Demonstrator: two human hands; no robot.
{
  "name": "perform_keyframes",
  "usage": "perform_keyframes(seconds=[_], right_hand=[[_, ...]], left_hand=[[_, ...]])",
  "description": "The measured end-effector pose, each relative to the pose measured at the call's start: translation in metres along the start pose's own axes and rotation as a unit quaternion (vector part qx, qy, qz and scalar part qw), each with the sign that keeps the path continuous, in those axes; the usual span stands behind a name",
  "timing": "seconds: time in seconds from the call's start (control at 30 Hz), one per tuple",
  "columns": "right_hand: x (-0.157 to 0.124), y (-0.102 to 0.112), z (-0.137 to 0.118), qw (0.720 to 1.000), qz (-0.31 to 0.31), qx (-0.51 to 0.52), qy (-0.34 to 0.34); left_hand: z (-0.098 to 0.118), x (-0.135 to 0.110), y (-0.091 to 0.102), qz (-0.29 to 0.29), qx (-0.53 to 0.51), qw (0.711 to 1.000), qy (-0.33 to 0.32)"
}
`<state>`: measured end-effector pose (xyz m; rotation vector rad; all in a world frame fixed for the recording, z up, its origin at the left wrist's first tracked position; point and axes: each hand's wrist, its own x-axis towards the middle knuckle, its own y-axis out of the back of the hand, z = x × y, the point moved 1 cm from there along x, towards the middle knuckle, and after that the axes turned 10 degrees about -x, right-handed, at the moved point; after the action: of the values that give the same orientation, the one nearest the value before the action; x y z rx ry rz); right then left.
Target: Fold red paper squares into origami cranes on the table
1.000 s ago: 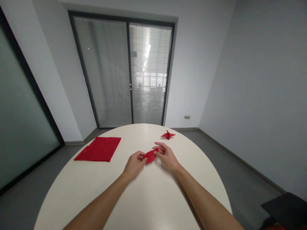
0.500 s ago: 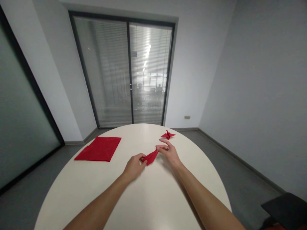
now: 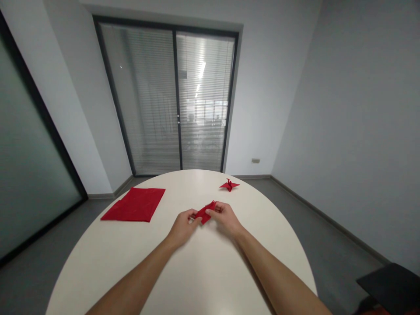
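Note:
A small folded piece of red paper [image 3: 205,212] lies low over the white round table [image 3: 197,271], held between both hands. My left hand [image 3: 182,226] pinches its near left end with closed fingers. My right hand [image 3: 225,217] grips its right side, fingers curled onto it. A finished red paper crane [image 3: 229,185] stands on the table beyond my right hand, apart from it.
A stack of flat red paper sheets [image 3: 135,204] lies at the table's far left. Behind the table is a glass sliding door with blinds [image 3: 173,100]. A dark chair edge [image 3: 390,284] shows at the lower right. Grey floor surrounds the table.
My right hand slid out along the paper toward its far tip, then came back in close to my left hand. The left hand stayed in place, pinching the paper.

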<state>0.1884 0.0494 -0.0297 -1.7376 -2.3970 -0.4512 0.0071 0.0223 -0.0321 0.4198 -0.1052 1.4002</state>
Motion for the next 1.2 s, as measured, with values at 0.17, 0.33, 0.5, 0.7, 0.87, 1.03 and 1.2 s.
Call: perform_keyframes(seconds=[0.17,0.33,0.5,0.7,0.87,1.03,1.2], right_hand=[[0.003,0.008,-0.002,0.997,0.073,-0.003,-0.009],[0.002,0.009,-0.004,0.997,0.079,-0.001,-0.012],[0.004,0.014,0.0,0.993,0.109,0.045,-0.022],[0.005,0.031,-0.002,0.982,0.166,0.078,-0.054],[0.002,0.014,0.006,0.994,0.071,0.035,-0.07],[-0.001,-0.01,0.011,0.999,0.005,-0.026,-0.034],[-0.002,-0.012,0.006,0.996,0.014,-0.084,-0.023]], left_hand=[[-0.001,0.0,0.0,-0.032,-0.015,0.999,0.01],[0.003,0.001,-0.001,-0.045,-0.028,0.999,0.01],[0.004,0.0,-0.001,-0.038,-0.004,0.999,0.002],[-0.001,0.0,0.002,0.007,0.01,1.0,0.013],[-0.005,0.004,0.007,0.083,0.015,0.996,0.0],[-0.014,0.005,0.008,0.12,0.027,0.992,-0.007],[-0.007,0.002,0.002,0.09,0.023,0.995,-0.036]])
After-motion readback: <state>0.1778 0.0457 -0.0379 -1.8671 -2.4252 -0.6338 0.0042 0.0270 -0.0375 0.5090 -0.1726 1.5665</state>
